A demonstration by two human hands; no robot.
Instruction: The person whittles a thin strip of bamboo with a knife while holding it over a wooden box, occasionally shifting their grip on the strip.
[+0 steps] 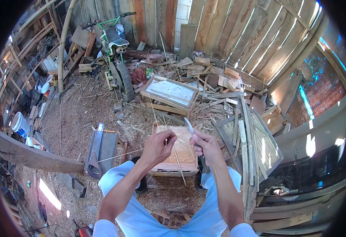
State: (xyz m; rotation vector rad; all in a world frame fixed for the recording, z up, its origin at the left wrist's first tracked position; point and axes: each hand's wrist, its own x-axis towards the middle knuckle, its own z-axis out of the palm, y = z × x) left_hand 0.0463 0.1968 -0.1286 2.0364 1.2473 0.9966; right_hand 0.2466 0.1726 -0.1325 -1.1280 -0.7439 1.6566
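My right hand (206,148) is closed around a knife (189,125), its pale blade pointing up and forward and its dark handle partly showing below the fist. Opposite it, my left hand (159,147) is closed in a pinch on a thin wooden strip (121,155), which runs out to the left past the wrist; the fingers hide part of it. Both hands are above a low wooden stool (175,166) between my knees. Another thin strip (179,164) lies lengthwise across the stool top and sticks out over its near edge.
A handsaw (96,152) rests on a small bench (109,144) at left. Ahead are a framed panel (171,91), a motorbike (117,51) and a heap of scrap wood (224,79). Long slats (248,138) lie over a wooden frame (267,146) at right. Shavings cover the ground.
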